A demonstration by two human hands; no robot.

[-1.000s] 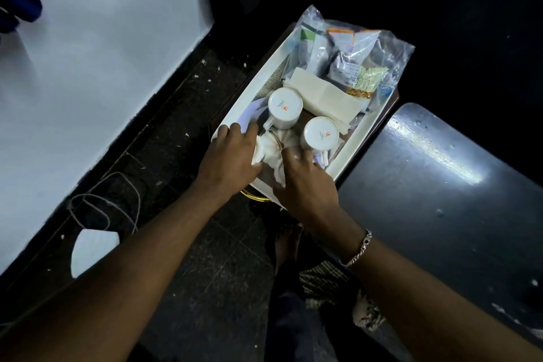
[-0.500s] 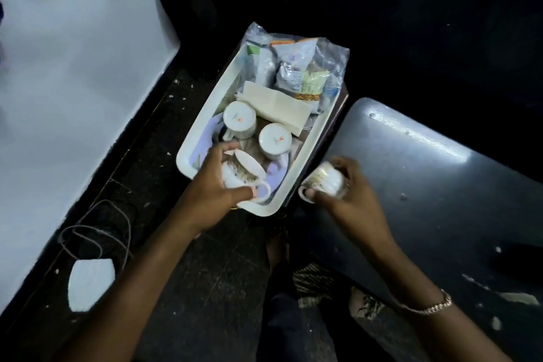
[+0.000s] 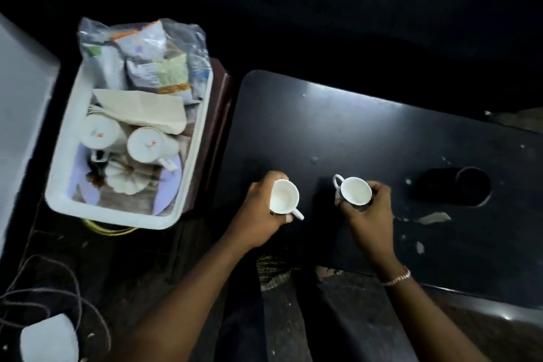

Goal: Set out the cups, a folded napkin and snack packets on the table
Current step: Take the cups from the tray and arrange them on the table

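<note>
My left hand (image 3: 258, 214) grips a white cup (image 3: 283, 196), mouth up, over the near left part of the black table (image 3: 367, 132). My right hand (image 3: 371, 209) grips a second white cup (image 3: 355, 190) a little to the right, its handle pointing left. Whether the cups touch the table I cannot tell. A white tub (image 3: 60, 173) to the left holds two upturned white cups (image 3: 101, 134), a folded cream napkin (image 3: 141, 110), a clear bag of snack packets (image 3: 147, 59) and a white pumpkin-shaped lid (image 3: 127, 181).
The tub rests on a dark stand beside the table's left edge. The table has a round hole (image 3: 457, 186) at the right and scattered scuffs. A grey wall (image 3: 20, 103) runs on the left. Cables and a white object (image 3: 48, 338) lie on the dark floor.
Both hands have lifted a cup each out of the tub and carried them right, over the table. The cups now face mouth up. The view has swung right.
</note>
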